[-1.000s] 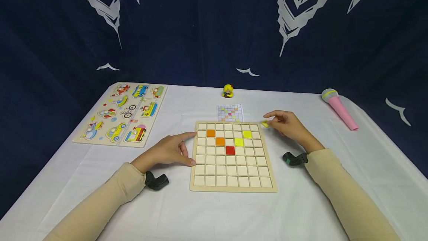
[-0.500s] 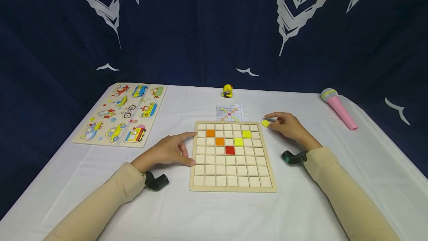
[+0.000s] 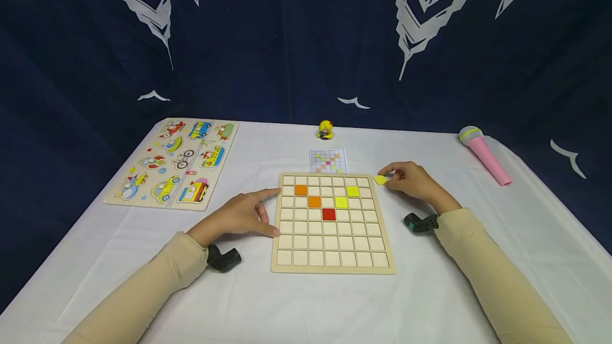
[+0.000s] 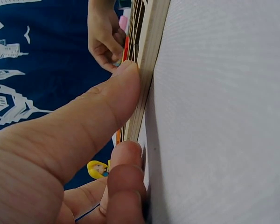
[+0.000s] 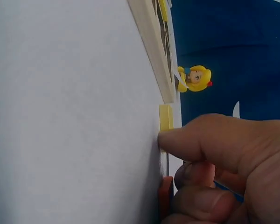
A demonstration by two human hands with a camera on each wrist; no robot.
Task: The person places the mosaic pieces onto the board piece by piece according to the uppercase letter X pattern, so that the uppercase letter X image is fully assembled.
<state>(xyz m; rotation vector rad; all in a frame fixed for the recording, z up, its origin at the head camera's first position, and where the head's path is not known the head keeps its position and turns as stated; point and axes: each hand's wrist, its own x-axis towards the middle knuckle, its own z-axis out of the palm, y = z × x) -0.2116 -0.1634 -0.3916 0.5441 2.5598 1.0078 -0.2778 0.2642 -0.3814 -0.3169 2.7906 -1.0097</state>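
Observation:
A wooden grid board lies flat in the middle of the table, with two orange tiles, two yellow tiles and one red tile set in its upper squares. My left hand touches the board's left edge with thumb and index finger spread apart. At the upper right corner, just outside the frame, my right hand pinches a yellow square tile. In the right wrist view the thumb lies on that yellow tile. An orange-red piece shows beside the curled lower fingers; whether they hold it, I cannot tell.
Behind the board lies a printed pattern card, with a small yellow-haired figurine farther back. A vehicle picture puzzle lies at the left. On the right is a pink toy microphone. A dark curtain hangs behind the table.
The yellow tile has turned between the right fingertips and shifted slightly toward me. The right hand's fingers have curled a little more. My left hand and the board have stayed put.

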